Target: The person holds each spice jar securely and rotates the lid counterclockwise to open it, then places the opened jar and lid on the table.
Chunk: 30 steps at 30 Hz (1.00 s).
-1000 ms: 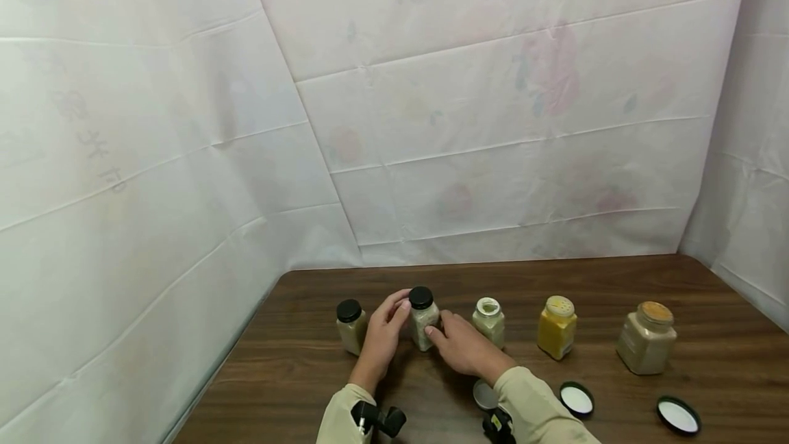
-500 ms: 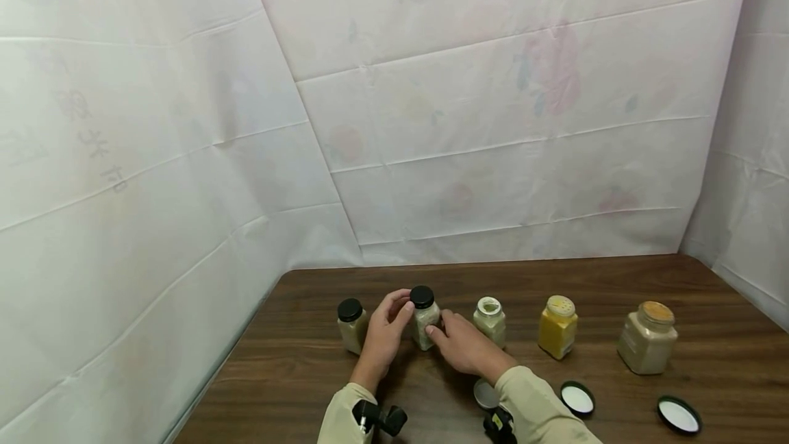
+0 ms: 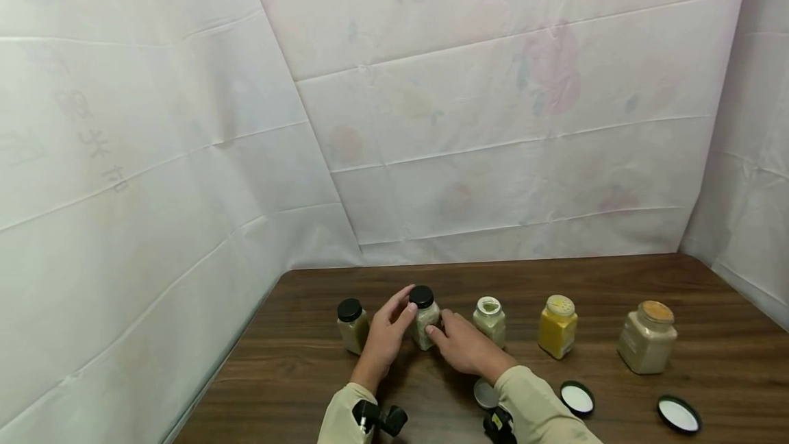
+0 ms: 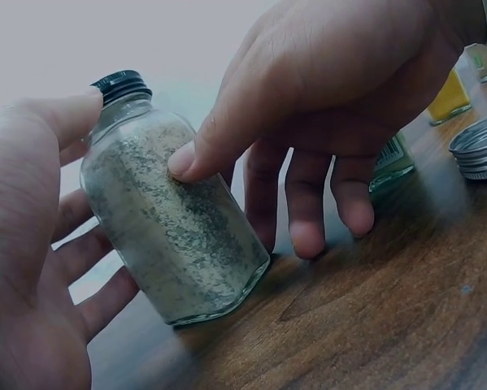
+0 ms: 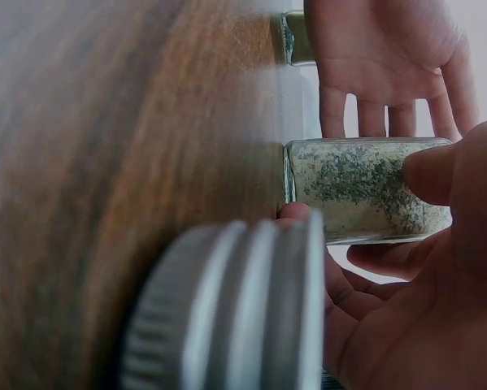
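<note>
A glass spice jar (image 3: 424, 329) filled with pale, green-flecked seasoning stands upright on the table between both hands, its black screw lid (image 4: 123, 84) on. My left hand (image 3: 383, 338) pinches that lid, thumb on the near side and a finger behind it; the lower fingers spread behind the jar. From the right, my right hand (image 3: 465, 348) grips the jar's body, thumb pressed on its front. In the right wrist view, the seasoning (image 5: 353, 183) shows through the glass beside the right thumb.
A black-lidded jar (image 3: 353, 327) stands left of the left hand. Rightward stand an uncapped pale green jar (image 3: 490, 324), a yellow powder jar (image 3: 557, 331) and a larger beige jar (image 3: 646, 341). Detached lids lie nearer: a silver one (image 3: 485, 395), two white-lined ones (image 3: 577, 399). White sheets surround the table.
The left fingers have shifted slightly around the lid. The jar and the right hand stay in place.
</note>
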Motion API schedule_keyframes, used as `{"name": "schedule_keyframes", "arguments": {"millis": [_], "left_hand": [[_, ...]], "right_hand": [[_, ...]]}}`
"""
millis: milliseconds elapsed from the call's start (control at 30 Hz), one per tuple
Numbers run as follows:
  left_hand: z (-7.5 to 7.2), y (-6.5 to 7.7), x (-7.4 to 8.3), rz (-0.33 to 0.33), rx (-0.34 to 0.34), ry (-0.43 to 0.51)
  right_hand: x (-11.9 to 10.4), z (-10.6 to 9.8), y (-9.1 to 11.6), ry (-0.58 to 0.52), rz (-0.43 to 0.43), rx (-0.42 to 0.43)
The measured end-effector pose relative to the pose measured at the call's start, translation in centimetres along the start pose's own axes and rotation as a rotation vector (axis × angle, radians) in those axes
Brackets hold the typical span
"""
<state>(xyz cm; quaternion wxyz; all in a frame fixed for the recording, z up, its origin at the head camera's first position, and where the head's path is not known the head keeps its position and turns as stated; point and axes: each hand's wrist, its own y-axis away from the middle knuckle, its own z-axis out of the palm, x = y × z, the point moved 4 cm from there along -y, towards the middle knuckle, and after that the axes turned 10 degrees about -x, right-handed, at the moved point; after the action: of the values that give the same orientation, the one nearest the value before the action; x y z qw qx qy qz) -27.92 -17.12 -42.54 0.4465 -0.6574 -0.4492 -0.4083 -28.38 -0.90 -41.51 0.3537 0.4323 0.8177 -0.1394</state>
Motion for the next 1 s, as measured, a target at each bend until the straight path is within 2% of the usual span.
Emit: {"name": "schedule_keyframes", "arguments": {"millis": [133, 367, 667, 867, 1000], "left_hand": [[0.05, 0.01, -0.08, -0.006, -0.016, 0.021], [0.13, -0.21, -0.19, 0.023, -0.022, 0.052], [-0.08, -0.05, 0.0, 0.015, 0.027, 0.045], [-0.4, 0.04, -0.13, 0.025, 0.061, 0.073], [-0.35, -0.06, -0.24, 0.023, 0.064, 0.069]], "right_hand": [[-0.06, 0.05, -0.02, -0.01, 0.006, -0.02], [0.14, 0.01, -0.06, 0.002, 0.006, -0.013], [0.29, 0.01, -0.11, 0.012, 0.005, -0.001], [0.19, 0.17, -0.18, 0.007, -0.016, 0.004], [0.29, 0.17, -0.16, 0.012, -0.014, 0.012]]}}
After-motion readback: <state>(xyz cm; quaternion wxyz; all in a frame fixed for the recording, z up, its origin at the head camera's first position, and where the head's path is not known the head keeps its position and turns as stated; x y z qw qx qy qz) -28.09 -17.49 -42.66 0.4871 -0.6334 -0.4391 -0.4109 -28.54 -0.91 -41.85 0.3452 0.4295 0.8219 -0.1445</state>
